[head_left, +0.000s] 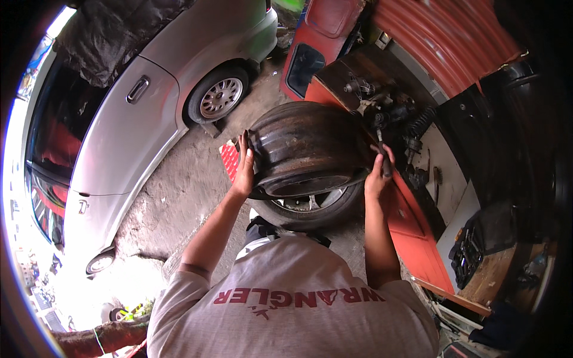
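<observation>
A dark, bare steel wheel rim is in front of me, its barrel worn and smudged, close above a tyre with a light alloy wheel. My left hand holds the rim's left edge, fingers stretched along it and palm against the side. On the right, my right hand is closed round the dark handle of a screwdriver-like tool. Its slim metal shaft points away from me, beside the rim's right edge; its tip is hard to make out against the dark parts behind.
A silver car stands on the left, its wheel beside a chock. To the right are an orange-red panel, greasy car parts with a coil spring, and a black tray of tools. A red-and-white piece shows behind my left hand.
</observation>
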Demonstrator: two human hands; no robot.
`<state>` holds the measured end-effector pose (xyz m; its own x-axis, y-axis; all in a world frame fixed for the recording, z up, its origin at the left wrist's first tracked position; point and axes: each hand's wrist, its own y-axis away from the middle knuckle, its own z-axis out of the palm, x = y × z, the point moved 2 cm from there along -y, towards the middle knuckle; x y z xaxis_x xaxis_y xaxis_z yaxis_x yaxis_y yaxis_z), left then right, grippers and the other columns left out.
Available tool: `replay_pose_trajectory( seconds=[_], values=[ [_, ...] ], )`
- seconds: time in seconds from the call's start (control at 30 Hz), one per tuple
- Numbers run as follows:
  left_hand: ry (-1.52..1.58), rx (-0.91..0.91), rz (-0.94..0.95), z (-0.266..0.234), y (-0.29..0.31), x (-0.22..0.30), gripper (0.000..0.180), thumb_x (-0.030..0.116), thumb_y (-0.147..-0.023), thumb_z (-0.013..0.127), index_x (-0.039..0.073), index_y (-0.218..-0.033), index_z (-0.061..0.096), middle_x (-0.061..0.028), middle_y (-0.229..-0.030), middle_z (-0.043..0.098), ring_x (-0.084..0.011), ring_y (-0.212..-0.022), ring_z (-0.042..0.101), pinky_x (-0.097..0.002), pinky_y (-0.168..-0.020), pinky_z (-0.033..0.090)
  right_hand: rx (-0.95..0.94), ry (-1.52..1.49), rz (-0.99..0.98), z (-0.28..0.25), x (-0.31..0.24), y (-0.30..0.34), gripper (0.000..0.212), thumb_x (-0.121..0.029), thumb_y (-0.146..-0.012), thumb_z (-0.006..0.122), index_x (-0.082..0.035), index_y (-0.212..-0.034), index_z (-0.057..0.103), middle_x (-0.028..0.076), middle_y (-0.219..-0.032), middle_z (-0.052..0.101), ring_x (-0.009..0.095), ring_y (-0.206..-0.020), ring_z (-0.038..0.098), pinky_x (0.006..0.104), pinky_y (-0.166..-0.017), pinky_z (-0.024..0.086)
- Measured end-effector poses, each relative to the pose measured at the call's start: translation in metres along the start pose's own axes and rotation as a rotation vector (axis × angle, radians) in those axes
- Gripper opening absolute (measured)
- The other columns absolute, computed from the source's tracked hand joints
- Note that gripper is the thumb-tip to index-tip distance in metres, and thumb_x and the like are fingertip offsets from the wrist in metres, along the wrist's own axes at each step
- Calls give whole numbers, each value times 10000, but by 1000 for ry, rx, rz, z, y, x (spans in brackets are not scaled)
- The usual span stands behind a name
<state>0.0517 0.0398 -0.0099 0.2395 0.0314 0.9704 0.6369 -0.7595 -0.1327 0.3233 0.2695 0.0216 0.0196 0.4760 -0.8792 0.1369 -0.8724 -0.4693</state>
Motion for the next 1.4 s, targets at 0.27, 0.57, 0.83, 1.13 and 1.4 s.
replay_pose_trajectory(
  seconds=[0.27,0.57,0.83,1.13,1.4],
  values=[
    [-32,17,28,0,-1,-3,749,565,-1008,251,89,-1562,82,-212,-1611,-45,-333,-1492,-82,-450,-1191,-4,-187,-141,22,11,-84,-34,203,-156,-937,616,34,-995,661,81,-930,668,142,-876,610,295,-807,479],
    [-59,19,65,-16,-8,-14,751,570,-1007,222,78,-1560,96,-203,-1614,-6,-336,-1495,-58,-446,-1194,7,-633,61,42,74,-130,-11,114,-105,-866,702,-23,-946,703,35,-819,700,91,-756,634,236,-700,494],
    [-67,13,109,-4,-1,-14,754,575,-1007,196,67,-1558,108,-196,-1617,30,-339,-1498,-36,-442,-1196,16,-514,165,87,65,-138,-17,118,-98,-849,721,-19,-936,708,39,-805,705,89,-730,629,250,-667,507],
    [-107,31,41,-1,5,-12,736,557,-1012,200,69,-1559,122,-172,-1625,53,-332,-1502,18,-443,-1193,47,-318,183,172,14,-115,-36,113,-114,-884,695,-7,-916,682,58,-817,699,104,-716,640,243,-650,498],
    [-103,-1,-33,-4,5,-14,724,544,-1007,253,109,-1568,110,-135,-1636,10,-329,-1505,8,-519,-1174,38,-439,190,212,56,-132,-14,140,-126,-888,689,11,-907,670,63,-775,680,124,-674,650,247,-616,505]
  ],
)
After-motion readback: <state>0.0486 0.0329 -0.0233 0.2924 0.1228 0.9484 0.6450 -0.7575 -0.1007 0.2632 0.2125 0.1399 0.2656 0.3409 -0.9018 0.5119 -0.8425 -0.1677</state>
